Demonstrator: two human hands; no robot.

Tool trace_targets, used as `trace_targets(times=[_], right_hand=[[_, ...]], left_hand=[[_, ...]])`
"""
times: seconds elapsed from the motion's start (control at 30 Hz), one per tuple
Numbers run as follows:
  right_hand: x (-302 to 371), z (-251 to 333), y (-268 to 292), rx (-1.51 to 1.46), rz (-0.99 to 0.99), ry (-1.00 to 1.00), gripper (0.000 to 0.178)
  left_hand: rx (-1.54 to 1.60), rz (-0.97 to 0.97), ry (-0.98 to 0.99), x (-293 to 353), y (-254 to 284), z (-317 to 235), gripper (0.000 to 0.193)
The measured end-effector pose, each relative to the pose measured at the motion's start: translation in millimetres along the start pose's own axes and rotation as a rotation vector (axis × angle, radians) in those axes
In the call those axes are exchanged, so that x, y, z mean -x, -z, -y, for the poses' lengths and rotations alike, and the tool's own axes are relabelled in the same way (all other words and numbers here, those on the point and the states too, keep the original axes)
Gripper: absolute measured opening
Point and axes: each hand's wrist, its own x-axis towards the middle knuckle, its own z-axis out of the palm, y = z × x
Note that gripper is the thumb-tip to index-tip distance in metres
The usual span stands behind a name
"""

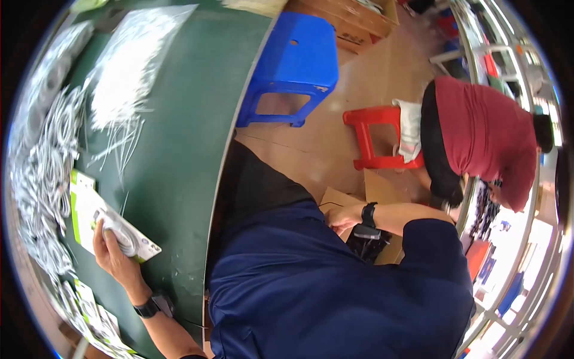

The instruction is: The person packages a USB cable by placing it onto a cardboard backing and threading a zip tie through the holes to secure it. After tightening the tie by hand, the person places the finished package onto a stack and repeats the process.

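Observation:
On the green tabletop, my left hand (116, 257) has its fingers curled over a coiled white cable (124, 238) lying on a white and green package card (89, 206). Another card edge shows beneath it. My right hand (342, 218) is low beside my lap, above an open cardboard box (382, 190) on the floor. Its fingers are bent inward and partly hidden by my shirt, so what they hold, if anything, cannot be made out. Both wrists wear black straps with small devices.
A heap of white cables (51, 173) runs along the table's left side. Behind lies a clear bag of thin white strips (134, 66). A blue stool (296, 51) stands beside the table (191, 90). Right of it, a person in a maroon shirt (484, 131) bends by a red stool (368, 134).

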Motion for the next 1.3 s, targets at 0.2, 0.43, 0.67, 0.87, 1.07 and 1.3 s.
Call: trace_targets(times=[0.2, 0.43, 0.67, 0.87, 1.07, 1.3], right_hand=[[-110.7, -143.3, 30.7, -0.904, 0.628, -0.005, 0.036], [-81.2, -143.5, -46.2, -0.957, 0.248, 0.000, 0.037], [-59.5, -88.0, -79.6, -0.981, 0.129, -0.040, 0.037], [-25.8, -59.1, -89.0, -0.994, 0.020, -0.079, 0.038], [10.4, -35.8, -97.5, -0.998, -0.086, -0.133, 0.038], [59.0, 6.6, -86.6, -0.987, -0.203, -0.204, 0.039]], left_hand=[[-0.006, -0.060, -0.007, 2.3, -10.4, -11.0, 0.032], [0.010, -0.055, -0.008, 0.1, -11.6, -13.4, 0.031], [0.005, -0.022, -0.004, -0.5, -7.0, -9.8, 0.032], [0.006, -0.008, -0.014, 0.5, -10.2, -6.6, 0.032], [0.035, -0.022, -0.028, 2.7, -13.8, -7.2, 0.030], [0.024, -0.026, -0.057, 3.5, -13.8, -10.9, 0.027]])
